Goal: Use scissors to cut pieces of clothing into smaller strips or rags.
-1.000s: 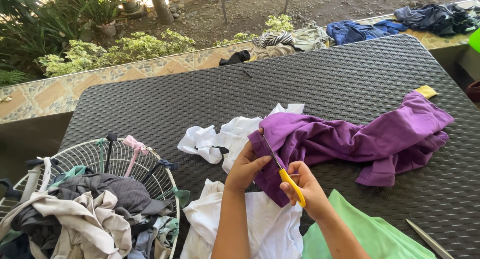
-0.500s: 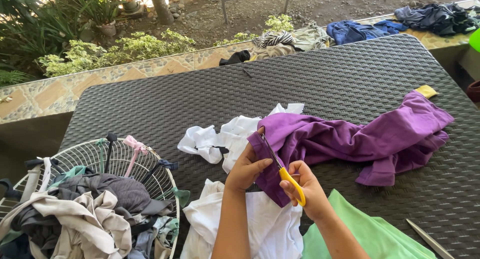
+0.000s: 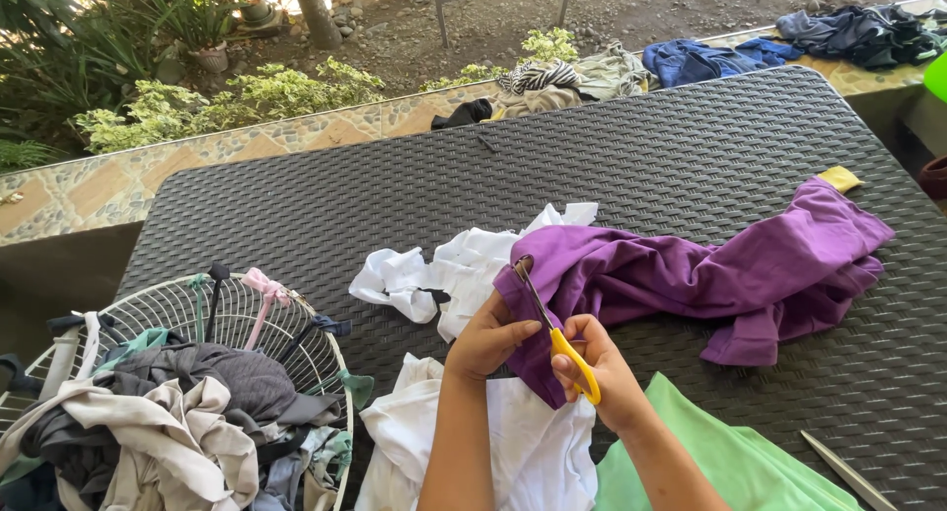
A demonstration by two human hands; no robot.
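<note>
From the head view, the purple cloth point(image 3: 691, 274) lies spread across the dark table point(image 3: 631, 146), its near-left end pulled toward the person. The right hand point(image 3: 597, 368) is closed around the yellow handles of the scissors point(image 3: 552, 328), fingers through the loops, with the blades slightly parted and pointing up along the cloth's left edge. The left hand point(image 3: 488, 335) sits just left of the blades, fingers and thumb pinching that same edge of the cloth. Behind and left of the purple cloth lie white scraps point(image 3: 444, 274), touching it. Just nearer than it, under the forearms, sits a white cloth point(image 3: 523, 452), and to the right of that a green cloth point(image 3: 730, 462). Well left of the purple cloth stands a white wire basket point(image 3: 237, 314) heaped with rags. A thin metal strip point(image 3: 848, 472) lies near the table's front right corner.
</note>
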